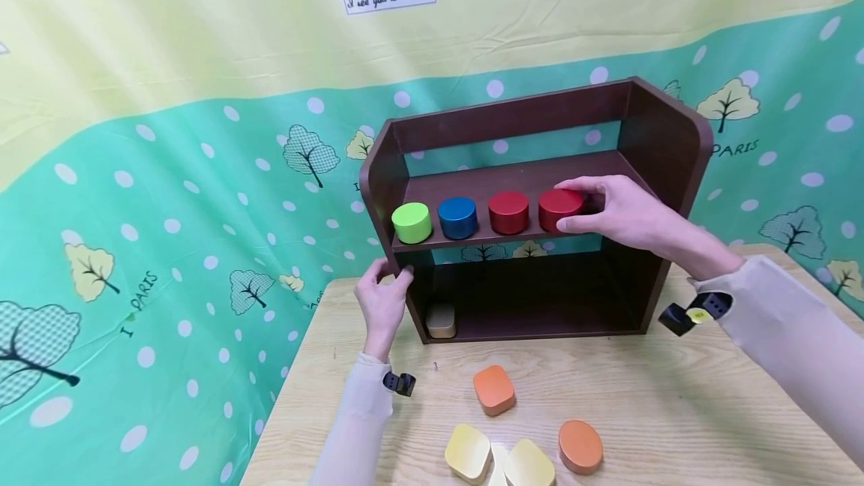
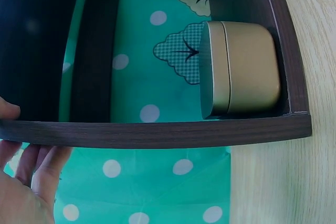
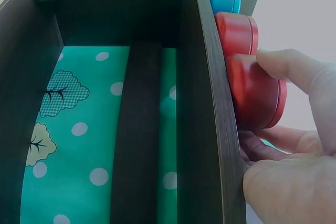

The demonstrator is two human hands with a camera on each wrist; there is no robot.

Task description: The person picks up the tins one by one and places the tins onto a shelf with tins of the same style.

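A dark brown wooden shelf (image 1: 664,133) stands on the light wooden table (image 1: 675,411). Its upper board carries a green tin (image 1: 412,222), a blue tin (image 1: 457,217) and two red round tins (image 1: 508,211). My right hand (image 1: 624,210) grips the rightmost red tin (image 1: 559,208), thumb and fingers curled round it (image 3: 257,95). My left hand (image 1: 382,302) holds the shelf's left side panel (image 2: 157,134) near the bottom. A gold tin (image 1: 442,320) stands in the lower left corner of the shelf (image 2: 244,69).
On the table in front lie an orange square tin (image 1: 494,389), an orange oval tin (image 1: 580,446) and yellow tins (image 1: 469,453). A green polka-dot cloth with trees (image 1: 169,246) hangs behind. The table's left edge is near my left arm.
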